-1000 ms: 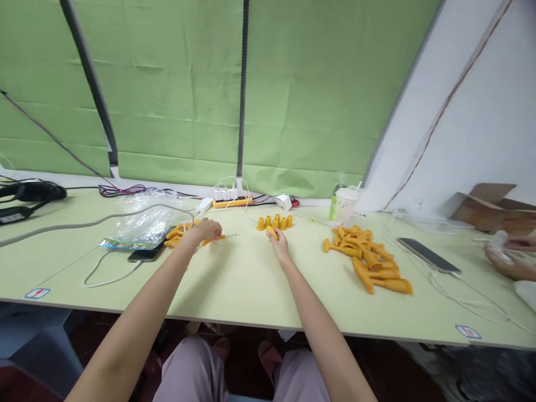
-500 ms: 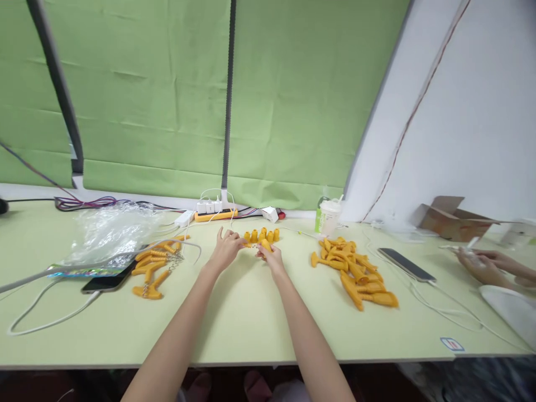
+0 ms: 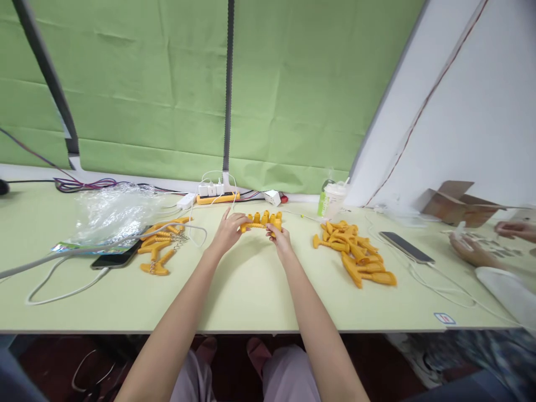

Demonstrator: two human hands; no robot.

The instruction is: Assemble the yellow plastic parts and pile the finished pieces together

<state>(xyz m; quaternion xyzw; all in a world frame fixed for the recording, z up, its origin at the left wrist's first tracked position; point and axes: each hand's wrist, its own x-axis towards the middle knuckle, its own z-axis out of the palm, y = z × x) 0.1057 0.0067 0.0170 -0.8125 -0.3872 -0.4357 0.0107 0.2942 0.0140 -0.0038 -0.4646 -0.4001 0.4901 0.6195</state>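
Note:
Both hands meet over the middle of the table on a yellow plastic piece with a threaded shaft (image 3: 256, 225). My left hand (image 3: 229, 230) pinches its left end. Fingers of my right hand (image 3: 280, 239) close around a yellow part at the shaft's right end; whether it is one piece or two I cannot tell. Just behind stand several small yellow caps (image 3: 265, 216). To the left lie several yellow T-shaped pieces (image 3: 158, 267) with threaded shafts and small metal chains. A heap of yellow T-shaped handles (image 3: 352, 251) lies to the right.
On the left are clear plastic wrap (image 3: 117, 212), a phone (image 3: 115, 259) and a grey cable. A power strip (image 3: 218, 198) sits at the back. Rightward stand a drink cup (image 3: 334, 200), another phone (image 3: 406, 247) and a cardboard box (image 3: 456, 204). Another person's hands (image 3: 473, 249) work at far right.
The view has tipped downward, showing more floor. My hands are still together, and the threaded shaft between them now shows more plainly. The other person's hands have moved apart.

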